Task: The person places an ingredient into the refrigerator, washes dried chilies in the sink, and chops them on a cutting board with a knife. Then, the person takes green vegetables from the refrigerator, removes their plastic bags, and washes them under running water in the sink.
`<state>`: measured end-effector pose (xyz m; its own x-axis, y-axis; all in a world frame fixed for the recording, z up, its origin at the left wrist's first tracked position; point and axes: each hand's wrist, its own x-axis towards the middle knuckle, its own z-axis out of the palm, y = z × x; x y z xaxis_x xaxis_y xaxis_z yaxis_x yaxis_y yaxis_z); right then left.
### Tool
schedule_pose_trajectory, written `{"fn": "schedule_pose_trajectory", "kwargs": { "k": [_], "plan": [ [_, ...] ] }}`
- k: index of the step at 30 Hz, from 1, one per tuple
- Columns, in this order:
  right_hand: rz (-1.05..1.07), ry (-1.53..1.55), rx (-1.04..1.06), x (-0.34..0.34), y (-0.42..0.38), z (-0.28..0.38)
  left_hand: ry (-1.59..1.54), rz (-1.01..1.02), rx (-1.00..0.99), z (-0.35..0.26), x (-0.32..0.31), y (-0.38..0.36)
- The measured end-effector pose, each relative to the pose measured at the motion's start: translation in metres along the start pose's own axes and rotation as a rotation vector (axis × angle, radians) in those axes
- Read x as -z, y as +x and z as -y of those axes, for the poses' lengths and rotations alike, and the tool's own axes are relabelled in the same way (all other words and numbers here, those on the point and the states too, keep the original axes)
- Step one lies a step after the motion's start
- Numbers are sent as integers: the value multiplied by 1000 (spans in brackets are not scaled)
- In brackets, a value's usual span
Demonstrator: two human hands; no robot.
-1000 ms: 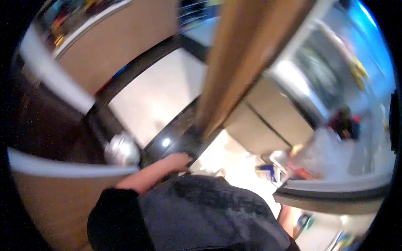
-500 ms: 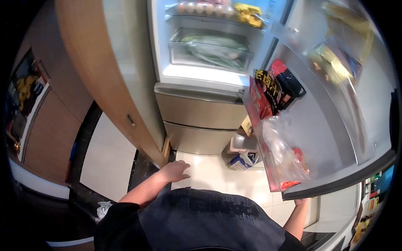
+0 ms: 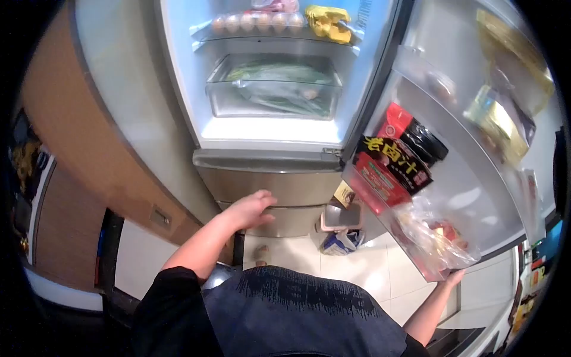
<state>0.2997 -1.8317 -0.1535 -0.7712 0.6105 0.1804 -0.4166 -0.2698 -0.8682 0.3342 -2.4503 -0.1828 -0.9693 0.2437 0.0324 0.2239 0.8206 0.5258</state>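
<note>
My left hand (image 3: 253, 210) is raised in front of the lower drawers (image 3: 267, 189) of a fridge, its fingers apart and nothing in it. At the lower edge of the open fridge door (image 3: 458, 196) is my right hand (image 3: 455, 277), its fingers partly hidden by the door. Door shelves hold red and black packets (image 3: 397, 166) and a clear plastic bag (image 3: 437, 235). Inside the lit fridge, eggs (image 3: 262, 22) and a yellow package (image 3: 329, 24) sit on a shelf above a clear drawer with bagged greens (image 3: 285, 86).
A wooden sliding door (image 3: 128, 172) stands at the left. Below the fridge door's hinge side, a bin-like container (image 3: 342, 217) and a blue-and-white bag (image 3: 342, 242) are on the tiled floor (image 3: 363, 271). Shelves with colourful items are at the far right.
My left hand has moved up and forward, now over the drawer fronts. The view has shifted closer to the fridge, and the open door with my right hand appears farther right.
</note>
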Motion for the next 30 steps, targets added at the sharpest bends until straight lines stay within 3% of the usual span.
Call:
{"fn": "schedule_pose_trajectory", "kwargs": {
  "k": [1,4,5,7,10,12,13,14,16,18,20,25,30],
  "plan": [
    [23,3,58,-5,-5,-3,0,-30,-19,5,16,11],
    [-267,-271,100,0,-10,-24,32,-176,-147,28,57,55],
    [-358,-308,87,10,-12,-38,-6,-180,-93,26,75,64],
    [-540,-381,9,45,-22,-86,3,-389,-269,45,96,90],
    [-694,-472,-351,96,-70,-189,47,-555,-297,60,136,122],
    [-656,-418,-907,75,-112,-254,131,-661,-241,73,153,142],
    [-458,-437,-1116,54,-135,-274,175,-706,-200,79,160,152],
    [-403,-452,-1141,-34,-170,-251,219,-750,-162,83,164,160],
    [107,-493,-1064,-89,-197,-263,271,-779,-140,92,169,174],
    [253,-552,-1057,-160,-205,-249,307,-761,-125,94,171,185],
    [548,-618,-847,-198,-197,-247,332,-708,-123,94,172,196],
    [865,-433,-629,-316,-178,-186,489,-725,-200,115,169,227],
    [1124,-363,-487,-362,-175,-180,569,-841,-371,137,178,238]
  ]
}}
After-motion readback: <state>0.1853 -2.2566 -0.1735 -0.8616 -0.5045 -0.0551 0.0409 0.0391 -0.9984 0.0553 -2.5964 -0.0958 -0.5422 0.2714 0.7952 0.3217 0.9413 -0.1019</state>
